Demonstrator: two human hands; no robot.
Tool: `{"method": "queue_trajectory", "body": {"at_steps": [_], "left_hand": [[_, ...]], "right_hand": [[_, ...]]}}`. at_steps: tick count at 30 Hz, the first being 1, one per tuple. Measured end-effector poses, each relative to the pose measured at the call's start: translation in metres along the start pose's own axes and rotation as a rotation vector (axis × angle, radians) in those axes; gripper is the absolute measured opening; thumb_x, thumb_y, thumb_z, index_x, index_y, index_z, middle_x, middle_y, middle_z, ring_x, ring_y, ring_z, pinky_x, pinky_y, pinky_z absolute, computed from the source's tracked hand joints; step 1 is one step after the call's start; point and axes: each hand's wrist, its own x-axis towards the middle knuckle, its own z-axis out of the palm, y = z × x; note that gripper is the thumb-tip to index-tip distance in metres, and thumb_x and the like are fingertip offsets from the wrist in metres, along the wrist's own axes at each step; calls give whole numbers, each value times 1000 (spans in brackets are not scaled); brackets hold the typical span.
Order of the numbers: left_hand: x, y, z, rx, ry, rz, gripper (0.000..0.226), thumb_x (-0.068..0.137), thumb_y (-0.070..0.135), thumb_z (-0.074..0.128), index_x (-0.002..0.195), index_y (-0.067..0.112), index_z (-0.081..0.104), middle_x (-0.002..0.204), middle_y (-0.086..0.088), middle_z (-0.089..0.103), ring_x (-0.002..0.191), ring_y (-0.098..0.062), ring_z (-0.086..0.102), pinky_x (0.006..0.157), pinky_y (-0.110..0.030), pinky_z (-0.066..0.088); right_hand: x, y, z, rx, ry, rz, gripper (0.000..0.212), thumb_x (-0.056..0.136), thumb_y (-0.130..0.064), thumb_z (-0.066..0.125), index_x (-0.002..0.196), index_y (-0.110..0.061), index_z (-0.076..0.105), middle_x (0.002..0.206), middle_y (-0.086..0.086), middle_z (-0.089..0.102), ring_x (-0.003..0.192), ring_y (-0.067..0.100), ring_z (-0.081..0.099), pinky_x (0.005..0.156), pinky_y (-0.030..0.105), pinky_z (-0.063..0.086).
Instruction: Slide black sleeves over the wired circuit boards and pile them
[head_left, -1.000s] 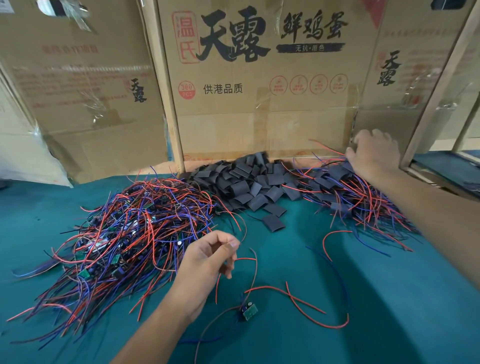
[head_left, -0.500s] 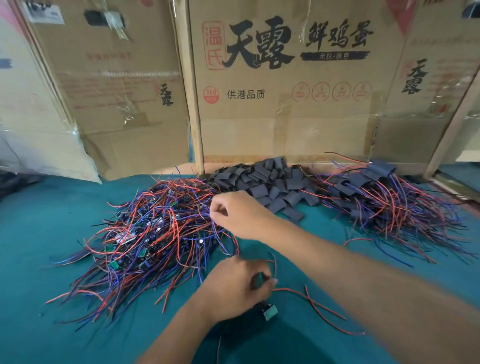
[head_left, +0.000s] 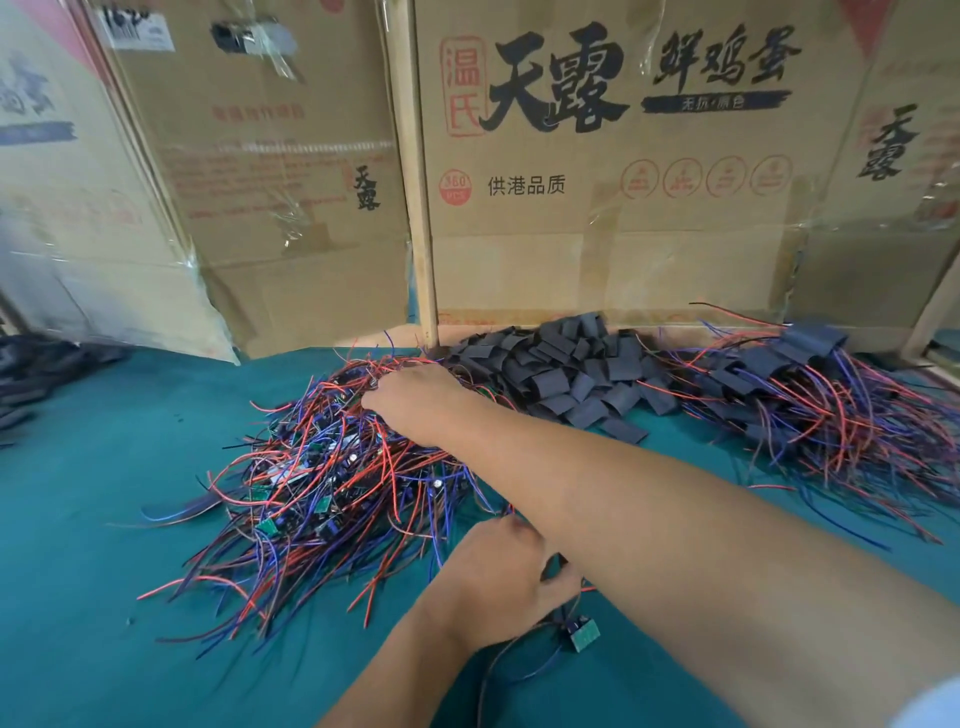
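A big tangle of red and blue wired circuit boards (head_left: 322, 483) lies on the teal table at centre left. My right hand (head_left: 410, 400) reaches across onto the top of this tangle, fingertips buried among the wires. Loose black sleeves (head_left: 566, 369) are heaped behind it, against the boxes. To the right lies the pile of sleeved boards (head_left: 810, 405), wires fanning outward. Near the front, my left hand (head_left: 498, 582) is closed on the wires of a single green circuit board (head_left: 584, 635), which rests on the cloth under my right forearm.
Tall cardboard boxes (head_left: 571, 234) and a wooden post (head_left: 421, 208) wall off the back of the teal table (head_left: 104, 545). Dark objects (head_left: 31, 374) lie at the far left edge.
My right hand left the sleeved pile at the right, crossed over my left hand and now sits deeper on the unsleeved tangle. The left hand closed over the single board's wires.
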Motion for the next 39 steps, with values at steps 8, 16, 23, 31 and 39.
{"method": "queue_trajectory", "body": {"at_steps": [8, 16, 23, 31, 39], "left_hand": [[3, -1, 5, 42, -39, -13, 28, 87, 41, 40, 67, 61, 39, 56, 5, 27, 47, -12, 33, 50, -31, 20], [2, -2, 11, 15, -52, -103, 26, 97, 47, 48, 89, 25, 61, 61, 0, 53, 60, -23, 46, 63, -35, 41], [-1, -3, 7, -50, -1, -109, 30, 96, 48, 48, 90, 22, 61, 59, 0, 50, 58, -18, 44, 60, -34, 38], [3, -7, -2, -246, 202, -231, 31, 96, 33, 61, 71, 15, 55, 51, 3, 37, 50, -12, 33, 56, -33, 32], [12, -22, -6, -686, 566, -483, 22, 92, 13, 64, 71, 15, 69, 53, 13, 55, 49, -2, 41, 50, -14, 33]], "right_hand": [[-9, 3, 13, -108, 182, -84, 21, 94, -3, 46, 110, -11, 58, 97, 5, 59, 92, 25, 59, 60, 35, 41], [-76, 31, -29, 368, 478, 57, 17, 94, -32, 60, 104, -18, 64, 99, -1, 57, 93, 17, 54, 68, 31, 44], [-169, 57, -55, 1373, 757, 298, 8, 88, -29, 67, 81, -25, 68, 86, -11, 73, 86, 5, 67, 82, 20, 47], [-237, 65, -30, 2067, 818, 343, 16, 87, -24, 58, 84, -16, 71, 91, 17, 72, 97, 35, 70, 85, 43, 58], [-247, 41, -8, 2417, 759, 552, 28, 86, -32, 56, 83, -7, 69, 76, 12, 67, 73, 29, 71, 63, 37, 59]]}}
